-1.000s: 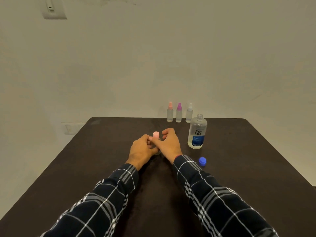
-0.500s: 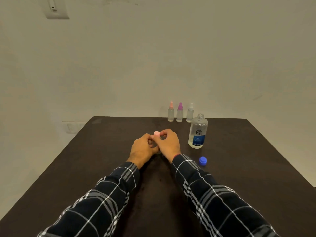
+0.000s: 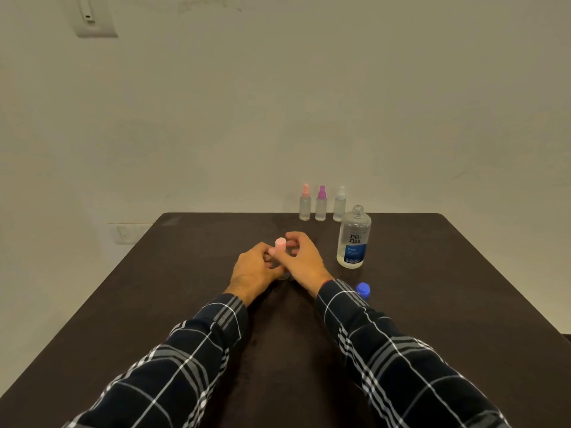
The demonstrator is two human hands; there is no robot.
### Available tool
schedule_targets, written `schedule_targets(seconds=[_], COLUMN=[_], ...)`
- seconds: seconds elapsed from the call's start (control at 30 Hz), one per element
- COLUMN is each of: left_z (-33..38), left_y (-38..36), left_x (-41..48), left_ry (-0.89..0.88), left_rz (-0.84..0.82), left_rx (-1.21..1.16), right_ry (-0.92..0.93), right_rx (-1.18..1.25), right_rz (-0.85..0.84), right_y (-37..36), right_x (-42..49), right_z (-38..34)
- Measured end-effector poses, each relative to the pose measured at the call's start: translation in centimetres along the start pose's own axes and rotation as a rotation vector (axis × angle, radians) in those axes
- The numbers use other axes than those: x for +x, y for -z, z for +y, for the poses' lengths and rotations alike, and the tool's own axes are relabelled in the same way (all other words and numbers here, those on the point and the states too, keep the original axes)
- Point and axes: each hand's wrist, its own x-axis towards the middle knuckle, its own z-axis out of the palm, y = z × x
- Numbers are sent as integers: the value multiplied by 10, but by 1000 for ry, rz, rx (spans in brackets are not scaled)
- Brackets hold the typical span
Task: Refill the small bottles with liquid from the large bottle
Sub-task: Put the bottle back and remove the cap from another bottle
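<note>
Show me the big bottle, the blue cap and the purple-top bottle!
big bottle (image 3: 354, 242): head view, on its label.
blue cap (image 3: 363, 289): head view, on its top.
purple-top bottle (image 3: 321, 208): head view, on its clear body.

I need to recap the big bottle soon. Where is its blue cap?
The blue cap lies on the table, just right of the right sleeve and in front of the large bottle.

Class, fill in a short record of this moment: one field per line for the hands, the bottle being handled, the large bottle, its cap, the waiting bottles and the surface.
Left hand: grips small bottle
Right hand: fingers at pink cap
Small bottle: mostly hidden by hands
Large bottle: upright, uncapped, right of hands
Blue cap: on table, near right sleeve
Three small bottles: row at far edge, capped
Table: dark
</note>
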Motion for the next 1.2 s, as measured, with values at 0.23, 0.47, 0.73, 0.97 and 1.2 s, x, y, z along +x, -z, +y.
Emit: schedule_targets(seconds=[0.23, 0.47, 0.73, 0.97, 1.2], left_z=[-1, 0, -2, -1, 0], left_y=[1, -1, 1, 0, 0], left_x=[1, 0, 1, 0, -1], left_ry=[-2, -18, -8, -7, -6], left_rz=[1, 4, -5, -7, 2], left_rx=[-7, 4, 43, -7, -2], right_ry=[-7, 94, -63, 41, 119], right_rx=[-99, -186, -117, -202, -79], right_rz=[162, 44, 63, 106, 79], right_y=[-7, 2, -7, -4, 6], right_x=[2, 4, 0, 6, 7], right_z=[-1, 3, -2, 2, -10])
